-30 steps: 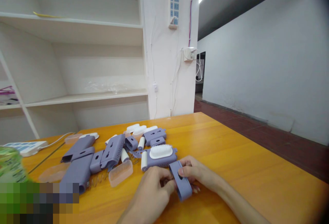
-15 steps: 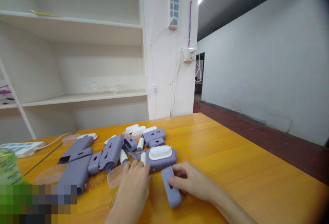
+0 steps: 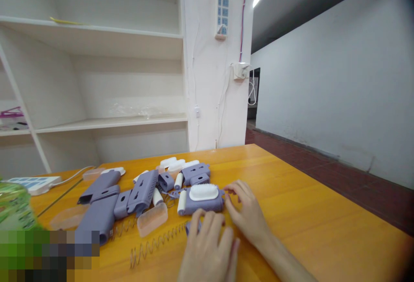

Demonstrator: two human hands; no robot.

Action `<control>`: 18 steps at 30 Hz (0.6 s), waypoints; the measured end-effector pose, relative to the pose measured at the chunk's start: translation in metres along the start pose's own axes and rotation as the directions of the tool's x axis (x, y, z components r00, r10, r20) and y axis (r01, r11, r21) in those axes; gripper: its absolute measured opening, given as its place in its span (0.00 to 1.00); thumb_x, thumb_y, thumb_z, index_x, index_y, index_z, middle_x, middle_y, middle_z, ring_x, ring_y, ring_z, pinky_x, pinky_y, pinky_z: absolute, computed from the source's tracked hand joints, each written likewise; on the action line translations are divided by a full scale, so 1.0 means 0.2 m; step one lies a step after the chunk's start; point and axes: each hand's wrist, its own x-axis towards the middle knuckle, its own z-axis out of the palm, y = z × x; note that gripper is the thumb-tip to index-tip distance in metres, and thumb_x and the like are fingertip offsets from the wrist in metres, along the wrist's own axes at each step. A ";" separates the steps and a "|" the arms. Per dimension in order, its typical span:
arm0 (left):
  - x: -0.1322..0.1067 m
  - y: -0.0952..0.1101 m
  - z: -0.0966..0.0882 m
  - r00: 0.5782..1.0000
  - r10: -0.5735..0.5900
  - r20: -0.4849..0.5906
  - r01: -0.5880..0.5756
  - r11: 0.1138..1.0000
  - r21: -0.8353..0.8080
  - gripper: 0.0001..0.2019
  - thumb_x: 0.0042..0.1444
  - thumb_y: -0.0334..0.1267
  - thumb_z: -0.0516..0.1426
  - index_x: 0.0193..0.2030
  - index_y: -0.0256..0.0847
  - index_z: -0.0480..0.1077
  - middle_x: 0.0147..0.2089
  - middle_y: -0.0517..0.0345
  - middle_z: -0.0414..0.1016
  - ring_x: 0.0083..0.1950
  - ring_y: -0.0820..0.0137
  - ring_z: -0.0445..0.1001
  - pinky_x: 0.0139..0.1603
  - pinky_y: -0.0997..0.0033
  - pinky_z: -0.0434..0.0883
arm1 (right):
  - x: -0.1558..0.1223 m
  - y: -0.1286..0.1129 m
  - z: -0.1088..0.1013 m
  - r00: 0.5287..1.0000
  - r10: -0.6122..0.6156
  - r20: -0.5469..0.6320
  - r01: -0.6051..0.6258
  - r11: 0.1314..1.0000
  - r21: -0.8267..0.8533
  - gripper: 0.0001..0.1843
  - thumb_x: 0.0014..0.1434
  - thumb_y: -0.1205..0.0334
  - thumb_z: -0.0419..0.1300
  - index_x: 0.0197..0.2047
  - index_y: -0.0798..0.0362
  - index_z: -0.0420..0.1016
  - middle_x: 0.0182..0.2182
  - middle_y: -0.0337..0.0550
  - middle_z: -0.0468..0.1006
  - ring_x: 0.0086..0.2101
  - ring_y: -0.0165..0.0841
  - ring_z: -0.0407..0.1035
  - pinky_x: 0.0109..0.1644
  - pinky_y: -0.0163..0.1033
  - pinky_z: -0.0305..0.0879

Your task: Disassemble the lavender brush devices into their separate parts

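My left hand lies palm down over a small purple plastic cover, fingers curled on it; only one end shows past the fingers and the grip underneath is hidden. My right hand has thumb and forefinger apart at the right end of a purple case, close to its small tab. Whether the fingertips touch it is unclear. On top of this case rests a white brush head, bristles up. A white cylinder stands against its left end. A long metal spring stretches left of my left hand.
Several purple housings crowd the left of the wooden table. A translucent pinkish tray lies near the spring. More white brush heads are at the back. A power strip and green plastic packaging sit far left.
My right hand has let go of the small purple cover and moved up to the case. My left hand has shifted right, onto the cover, uncovering the spring and tray. The view tilts slightly.
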 end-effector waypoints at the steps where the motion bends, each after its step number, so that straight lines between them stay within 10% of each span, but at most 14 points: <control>1: -0.02 0.03 0.07 0.996 0.090 0.018 -0.090 0.996 -0.027 0.05 0.61 0.38 0.58 0.37 0.43 0.74 0.40 0.52 0.77 0.44 0.58 0.74 0.57 0.50 0.67 | 0.01 0.03 0.00 1.000 -0.022 -0.007 0.022 1.000 -0.016 0.10 0.64 0.62 0.55 0.47 0.51 0.74 0.46 0.51 0.75 0.48 0.43 0.69 0.53 0.47 0.66; 4: -0.03 0.07 0.20 0.956 0.264 0.126 -0.236 0.950 -0.202 0.04 0.56 0.37 0.64 0.37 0.44 0.74 0.39 0.56 0.78 0.40 0.65 0.76 0.41 0.68 0.73 | 0.00 0.09 0.02 0.992 -0.068 0.106 0.068 0.998 -0.005 0.23 0.61 0.63 0.59 0.60 0.49 0.69 0.61 0.51 0.67 0.61 0.45 0.60 0.66 0.53 0.57; 8: 0.00 -0.02 0.06 0.933 0.284 0.220 -0.147 0.861 -0.487 0.10 0.58 0.28 0.60 0.45 0.45 0.74 0.49 0.57 0.77 0.50 0.68 0.75 0.51 0.75 0.72 | -0.03 0.14 0.06 0.964 -0.042 0.264 0.025 0.998 0.066 0.38 0.60 0.59 0.62 0.71 0.47 0.56 0.69 0.49 0.57 0.67 0.45 0.52 0.71 0.55 0.49; 12: 0.02 -0.15 -0.10 0.964 0.144 0.222 0.017 0.805 -0.593 0.12 0.56 0.25 0.57 0.43 0.44 0.74 0.51 0.57 0.76 0.54 0.69 0.73 0.59 0.73 0.68 | -0.05 0.16 0.07 0.953 0.039 0.301 -0.075 0.991 0.110 0.42 0.59 0.55 0.65 0.71 0.48 0.54 0.67 0.51 0.63 0.65 0.46 0.57 0.69 0.55 0.52; 18: 0.01 -0.24 -0.08 0.984 0.002 0.177 0.104 0.802 -0.589 0.06 0.60 0.31 0.55 0.35 0.41 0.73 0.39 0.56 0.77 0.44 0.69 0.73 0.48 0.70 0.69 | -0.02 0.12 0.04 0.964 0.044 0.262 -0.087 0.984 0.154 0.35 0.55 0.60 0.68 0.65 0.49 0.64 0.62 0.50 0.68 0.61 0.44 0.62 0.67 0.52 0.56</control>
